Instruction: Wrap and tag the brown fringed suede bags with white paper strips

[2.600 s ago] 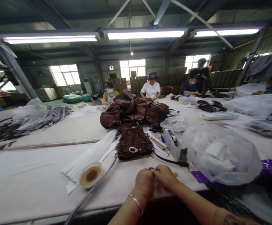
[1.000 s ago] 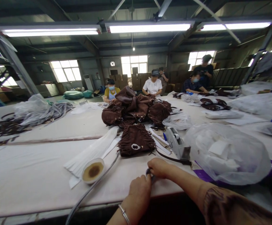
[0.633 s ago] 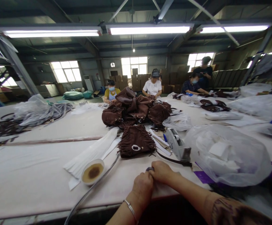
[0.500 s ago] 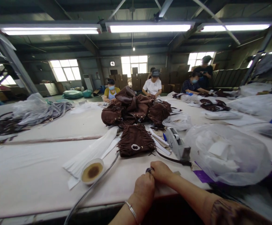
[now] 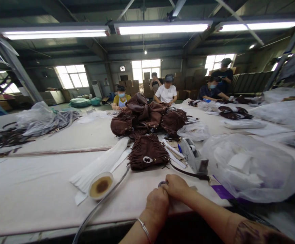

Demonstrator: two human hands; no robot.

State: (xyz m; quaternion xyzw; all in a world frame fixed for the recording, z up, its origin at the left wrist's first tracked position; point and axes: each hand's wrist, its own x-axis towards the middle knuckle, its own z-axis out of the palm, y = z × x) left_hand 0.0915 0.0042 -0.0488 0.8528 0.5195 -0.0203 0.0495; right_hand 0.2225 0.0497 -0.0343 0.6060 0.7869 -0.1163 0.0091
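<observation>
Both my hands meet at the table's front edge. My left hand [image 5: 157, 205], below a silver bracelet, is closed in a fist. Touching it, my right hand [image 5: 177, 186] is closed too. A small dark, shiny round item [image 5: 163, 183] shows between them at the fingertips; which hand grips it, and what it is, I cannot make out. Just beyond lies a brown fringed bag [image 5: 149, 152] with an oval ornament, its dark strap [image 5: 189, 174] trailing right. Behind it rises a heap of brown bags [image 5: 148, 117].
A bowl of yellowish liquid [image 5: 101, 186] sits left beside a grey cable [image 5: 99, 205] and white strips [image 5: 100, 162]. To the right stand a grey tape dispenser [image 5: 192, 156] and a big clear plastic bag [image 5: 251, 167]. Several people work across the table [image 5: 45, 189].
My hands stay together, with only a slight shift in the view. Behind the heap, a person in the background has become more visible, an arm raised near the head.
</observation>
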